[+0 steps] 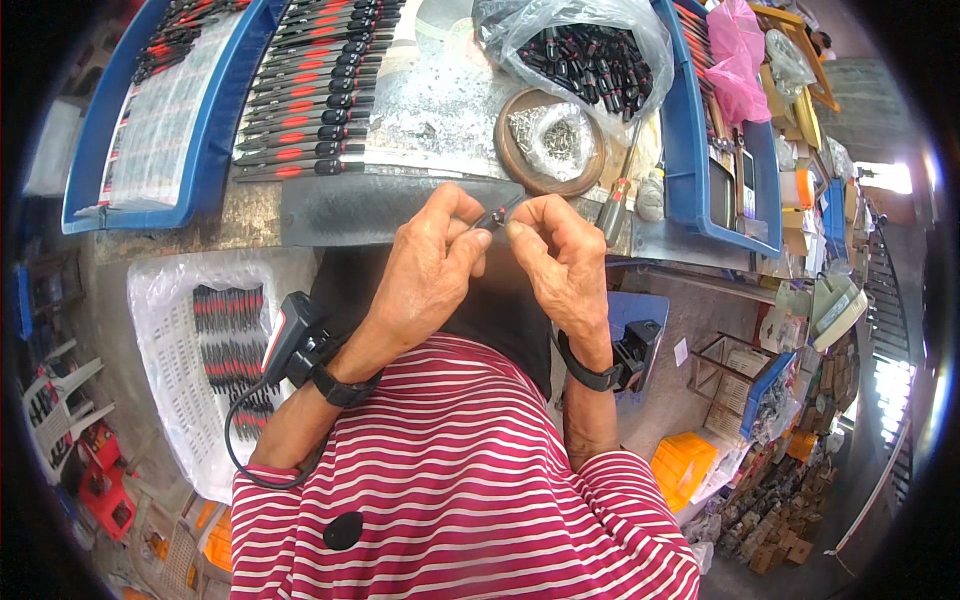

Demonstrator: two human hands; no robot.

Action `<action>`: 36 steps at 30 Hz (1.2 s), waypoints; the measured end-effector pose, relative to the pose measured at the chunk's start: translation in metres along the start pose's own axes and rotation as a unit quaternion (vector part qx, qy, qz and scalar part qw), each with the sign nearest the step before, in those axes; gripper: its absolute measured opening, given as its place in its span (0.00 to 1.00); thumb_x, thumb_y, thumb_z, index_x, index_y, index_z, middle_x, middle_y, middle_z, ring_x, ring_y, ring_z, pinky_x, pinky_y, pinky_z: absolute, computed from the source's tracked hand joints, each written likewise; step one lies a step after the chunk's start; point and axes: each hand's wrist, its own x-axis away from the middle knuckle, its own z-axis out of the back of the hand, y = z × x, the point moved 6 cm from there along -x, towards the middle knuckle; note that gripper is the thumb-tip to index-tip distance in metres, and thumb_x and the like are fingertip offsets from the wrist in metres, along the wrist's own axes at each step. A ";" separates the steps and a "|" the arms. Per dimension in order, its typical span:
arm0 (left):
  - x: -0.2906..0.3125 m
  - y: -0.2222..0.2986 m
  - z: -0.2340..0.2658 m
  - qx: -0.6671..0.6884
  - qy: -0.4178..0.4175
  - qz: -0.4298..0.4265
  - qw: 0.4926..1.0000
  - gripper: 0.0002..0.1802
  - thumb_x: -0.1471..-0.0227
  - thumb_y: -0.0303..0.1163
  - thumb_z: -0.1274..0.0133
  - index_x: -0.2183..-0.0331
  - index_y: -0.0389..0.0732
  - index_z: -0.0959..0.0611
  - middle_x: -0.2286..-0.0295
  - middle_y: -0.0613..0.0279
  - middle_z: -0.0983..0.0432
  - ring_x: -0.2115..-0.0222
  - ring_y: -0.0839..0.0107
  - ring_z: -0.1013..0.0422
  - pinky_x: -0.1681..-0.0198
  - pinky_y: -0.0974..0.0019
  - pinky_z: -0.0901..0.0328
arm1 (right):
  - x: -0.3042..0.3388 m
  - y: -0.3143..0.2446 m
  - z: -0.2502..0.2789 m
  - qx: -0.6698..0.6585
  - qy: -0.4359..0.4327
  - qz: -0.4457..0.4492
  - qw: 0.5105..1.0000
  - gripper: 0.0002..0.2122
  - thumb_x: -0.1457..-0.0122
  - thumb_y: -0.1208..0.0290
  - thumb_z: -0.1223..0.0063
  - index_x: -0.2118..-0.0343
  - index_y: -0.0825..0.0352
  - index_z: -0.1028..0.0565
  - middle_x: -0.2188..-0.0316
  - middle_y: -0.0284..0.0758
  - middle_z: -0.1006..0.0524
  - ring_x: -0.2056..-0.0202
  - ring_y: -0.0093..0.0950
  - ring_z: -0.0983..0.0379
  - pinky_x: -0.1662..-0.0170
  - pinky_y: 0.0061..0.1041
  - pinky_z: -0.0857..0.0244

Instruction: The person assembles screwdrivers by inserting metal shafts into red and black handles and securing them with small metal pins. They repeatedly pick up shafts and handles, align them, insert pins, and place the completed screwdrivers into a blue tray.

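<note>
Over the bench's front edge, my two hands meet fingertip to fingertip. My left hand (425, 265) is closed in a pinch on a small dark part (498, 214) with a touch of red. From the other side, my right hand (565, 260) pinches the same part; its exact kind is too small to tell. Behind my left hand lies a row of slim black-and-red handled tools (315, 100), side by side. Beyond my right hand are a round brown dish (510, 165) of small metal pieces and a clear plastic bag (650, 60) full of black parts.
Blue bins (205, 130) (690, 190) flank the bench. A screwdriver (613, 212) lies near my right hand. Below the bench, at left, stands a lined white basket (165, 400) of black-and-red tools. Orange crates (684, 468) and stacked boxes fill the right side.
</note>
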 end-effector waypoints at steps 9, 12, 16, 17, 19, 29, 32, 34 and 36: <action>0.001 0.001 -0.001 -0.053 0.027 -0.001 0.998 0.04 0.48 0.24 0.53 0.68 0.35 0.29 0.83 0.68 0.31 0.81 0.85 0.39 0.78 0.78 0.44 | 0.003 0.001 -0.004 0.102 0.045 0.060 0.992 0.03 0.49 0.78 0.48 0.75 0.70 0.30 0.86 0.38 0.30 0.86 0.25 0.34 0.81 0.25 0.42; 0.002 0.000 -0.002 -0.060 0.023 0.008 0.998 0.04 0.48 0.23 0.53 0.68 0.35 0.29 0.83 0.67 0.31 0.81 0.84 0.38 0.78 0.78 0.44 | 0.006 -0.001 -0.007 0.134 0.072 0.102 0.983 0.04 0.49 0.78 0.47 0.75 0.70 0.30 0.85 0.38 0.30 0.86 0.26 0.34 0.82 0.26 0.42; 0.002 0.000 -0.001 -0.029 0.036 -0.006 0.999 0.06 0.50 0.23 0.53 0.70 0.31 0.30 0.86 0.59 0.30 0.85 0.77 0.36 0.81 0.69 0.42 | 0.008 0.011 -0.006 0.002 0.053 0.019 0.998 0.05 0.46 0.76 0.47 0.74 0.69 0.30 0.85 0.31 0.31 0.87 0.19 0.37 0.84 0.22 0.44; 0.001 0.000 -0.002 -0.009 0.034 -0.001 0.999 0.06 0.50 0.23 0.52 0.69 0.31 0.30 0.86 0.60 0.30 0.85 0.78 0.36 0.81 0.70 0.42 | 0.009 0.016 -0.006 -0.048 0.041 -0.026 0.998 0.05 0.45 0.76 0.47 0.74 0.69 0.30 0.85 0.29 0.31 0.86 0.17 0.38 0.84 0.21 0.45; 0.001 -0.002 -0.004 0.016 0.019 0.016 1.000 0.06 0.49 0.25 0.52 0.68 0.33 0.29 0.85 0.63 0.30 0.84 0.81 0.36 0.81 0.74 0.43 | 0.012 0.022 -0.004 -0.147 0.016 -0.092 0.985 0.05 0.44 0.75 0.48 0.73 0.69 0.30 0.83 0.27 0.31 0.84 0.14 0.39 0.84 0.17 0.46; 0.006 0.004 -0.006 0.078 -0.037 0.074 0.994 0.07 0.50 0.26 0.52 0.69 0.32 0.29 0.85 0.64 0.30 0.83 0.83 0.37 0.81 0.76 0.44 | 0.012 0.028 -0.015 -0.336 0.010 -0.118 0.934 0.10 0.39 0.69 0.53 0.65 0.72 0.28 0.83 0.28 0.32 0.83 0.14 0.40 0.82 0.13 0.45; 0.008 0.006 -0.007 0.094 -0.041 0.081 0.991 0.08 0.48 0.28 0.52 0.69 0.33 0.29 0.85 0.64 0.30 0.83 0.83 0.37 0.81 0.77 0.44 | 0.014 0.029 -0.016 -0.325 0.010 -0.108 0.940 0.09 0.40 0.70 0.53 0.66 0.72 0.28 0.83 0.27 0.33 0.84 0.14 0.40 0.82 0.13 0.46; 0.009 0.005 -0.008 0.101 -0.045 0.084 0.990 0.08 0.47 0.29 0.51 0.69 0.33 0.29 0.85 0.64 0.30 0.83 0.83 0.37 0.81 0.77 0.44 | 0.015 0.029 -0.016 -0.311 0.017 -0.102 0.945 0.08 0.40 0.70 0.53 0.66 0.71 0.27 0.84 0.27 0.33 0.84 0.14 0.40 0.82 0.13 0.46; 0.010 0.005 -0.008 0.098 -0.050 0.085 0.990 0.09 0.46 0.30 0.51 0.69 0.34 0.29 0.85 0.65 0.30 0.83 0.83 0.37 0.81 0.77 0.44 | 0.016 0.029 -0.016 -0.299 0.024 -0.092 0.950 0.08 0.40 0.70 0.52 0.67 0.71 0.27 0.84 0.26 0.33 0.84 0.13 0.40 0.82 0.12 0.47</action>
